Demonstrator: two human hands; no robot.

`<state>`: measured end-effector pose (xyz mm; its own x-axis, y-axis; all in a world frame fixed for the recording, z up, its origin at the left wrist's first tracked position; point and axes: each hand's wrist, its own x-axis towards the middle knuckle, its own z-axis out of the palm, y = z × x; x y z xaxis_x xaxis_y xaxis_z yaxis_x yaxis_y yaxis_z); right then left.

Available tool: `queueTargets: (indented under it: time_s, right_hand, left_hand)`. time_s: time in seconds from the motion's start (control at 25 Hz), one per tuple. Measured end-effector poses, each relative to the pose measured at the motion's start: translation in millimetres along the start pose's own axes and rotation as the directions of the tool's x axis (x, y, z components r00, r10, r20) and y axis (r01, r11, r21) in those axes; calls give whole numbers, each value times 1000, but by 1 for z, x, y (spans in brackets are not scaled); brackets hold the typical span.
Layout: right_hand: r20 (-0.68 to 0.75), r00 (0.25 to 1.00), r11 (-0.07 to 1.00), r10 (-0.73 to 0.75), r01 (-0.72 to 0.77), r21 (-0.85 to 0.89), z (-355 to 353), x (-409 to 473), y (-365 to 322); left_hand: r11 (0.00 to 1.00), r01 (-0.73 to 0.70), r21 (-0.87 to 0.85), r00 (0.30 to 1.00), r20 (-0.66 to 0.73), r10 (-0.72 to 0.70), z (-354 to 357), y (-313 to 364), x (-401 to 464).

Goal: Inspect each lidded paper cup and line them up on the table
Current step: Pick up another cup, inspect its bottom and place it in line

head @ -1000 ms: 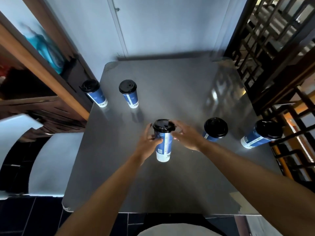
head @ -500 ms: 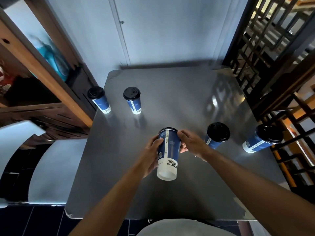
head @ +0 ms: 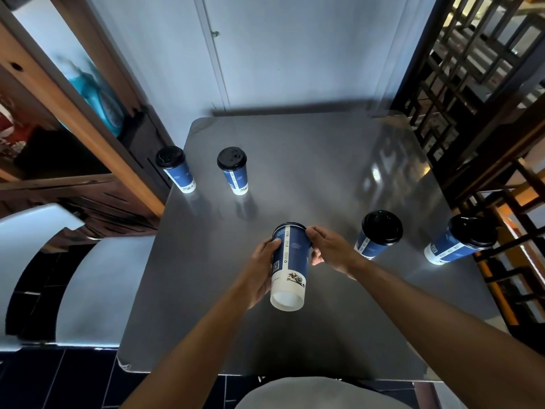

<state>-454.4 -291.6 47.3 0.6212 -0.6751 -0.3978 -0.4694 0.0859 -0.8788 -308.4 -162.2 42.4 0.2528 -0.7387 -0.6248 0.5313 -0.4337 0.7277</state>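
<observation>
I hold a blue and white paper cup (head: 289,265) above the middle of the grey table (head: 324,160), tipped so its white base faces me and its black lid points away. My left hand (head: 262,270) wraps the cup's left side. My right hand (head: 327,249) touches its upper rim near the lid. Two lidded cups stand at the far left, one at the table's edge (head: 177,169) and one beside it (head: 234,171). Two more lidded cups stand on the right, the nearer (head: 376,236) close to my right wrist, the other (head: 460,240) at the right edge.
A wooden cabinet (head: 88,119) flanks the table's left side and a dark lattice screen (head: 472,84) its right. A pale wall stands behind the table. A white chair (head: 88,284) sits at the near left.
The cup went from standing upright on the table to being lifted and tipped with its base toward me. Both hands stayed on it.
</observation>
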Motion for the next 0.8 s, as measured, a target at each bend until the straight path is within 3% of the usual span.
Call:
queueTargets:
  time_s: [0.4, 0.64, 0.8]
  right_hand:
    - [7, 999, 998, 32, -32, -51, -6, -15, -3]
    - [-54, 999, 992, 9, -16, -128, -10, -9, -19]
    - [-23, 999, 935, 40, -46, -351, 1, -8, -32]
  left_hand:
    - [992, 82, 98, 996, 19, -84, 7, -2, -2]
    - [881, -87, 466, 996, 17, 89, 15, -10, -9]
    - [803, -168, 571, 986, 100, 135, 19, -20, -5]
